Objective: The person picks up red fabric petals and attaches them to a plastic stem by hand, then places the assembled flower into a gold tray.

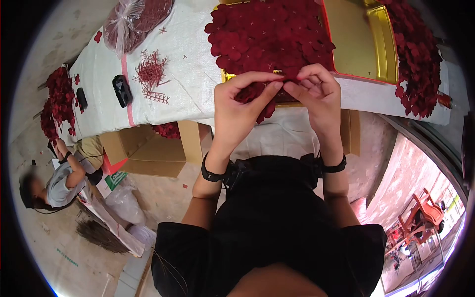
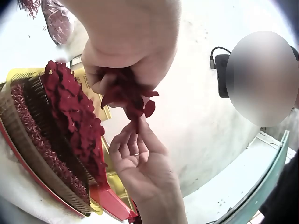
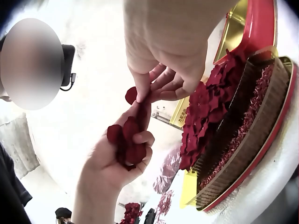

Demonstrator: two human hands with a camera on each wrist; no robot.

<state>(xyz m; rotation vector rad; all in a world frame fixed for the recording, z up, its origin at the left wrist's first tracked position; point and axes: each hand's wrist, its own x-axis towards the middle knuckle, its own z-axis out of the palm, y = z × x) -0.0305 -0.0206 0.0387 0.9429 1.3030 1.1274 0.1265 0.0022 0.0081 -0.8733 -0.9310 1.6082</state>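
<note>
Both hands meet over the near edge of the table. My left hand (image 1: 237,109) holds a small bunch of dark red fabric petals (image 3: 128,144), with its fingers curled round them. At the top of that bunch my right hand (image 1: 319,96) pinches a petal piece between thumb and forefinger, close to the left fingertips. In front of the hands lies a heap of flower-shaped red petals (image 1: 269,37) on a gold box. Beside the heap, the wrist views show a clear plastic tray (image 3: 243,154) with thin red cross-shaped pieces (image 3: 254,112) in it.
An open red-and-gold tin (image 1: 358,44) stands right of the heap, with more petals (image 1: 418,59) beyond. Leftward are a pile of red cross-shaped pieces (image 1: 151,69), a plastic bag (image 1: 141,22) and a black object (image 1: 121,90). A cardboard box (image 1: 148,153) stands below; another person (image 1: 62,183) works at left.
</note>
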